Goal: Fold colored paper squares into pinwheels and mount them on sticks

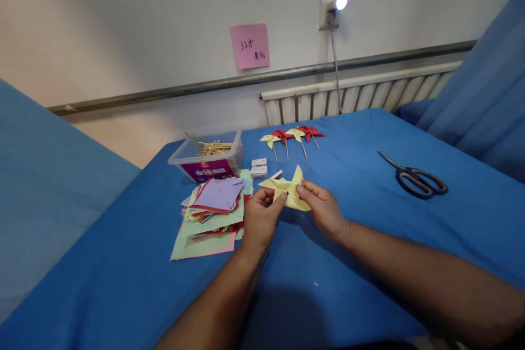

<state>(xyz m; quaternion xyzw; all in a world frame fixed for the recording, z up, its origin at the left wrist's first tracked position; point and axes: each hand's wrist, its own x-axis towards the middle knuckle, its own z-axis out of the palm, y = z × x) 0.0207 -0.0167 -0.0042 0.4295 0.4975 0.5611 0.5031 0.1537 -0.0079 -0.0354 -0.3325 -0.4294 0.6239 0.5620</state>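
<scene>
A yellow paper pinwheel point(296, 197) is held up between both hands above the blue-covered table point(353, 290). My left hand point(262, 213) pinches its left side, the thumb against a small dark pin at the centre. On the other side, my right hand point(323, 209) grips a blade of the pinwheel between thumb and fingers. No stick shows on this pinwheel; its back is hidden. Just left of my left hand lies a pile of coloured paper squares point(219, 194), purple on top. Two small white boxes point(259, 168) stand behind the hands.
A clear plastic tub point(205, 167) of wooden sticks point(215, 147) stands at the back left. Several finished pinwheels point(283, 135), yellow and red, lie in a row at the back. Black-handled scissors point(416, 178) lie open on the right. A radiator point(361, 93) runs along the wall.
</scene>
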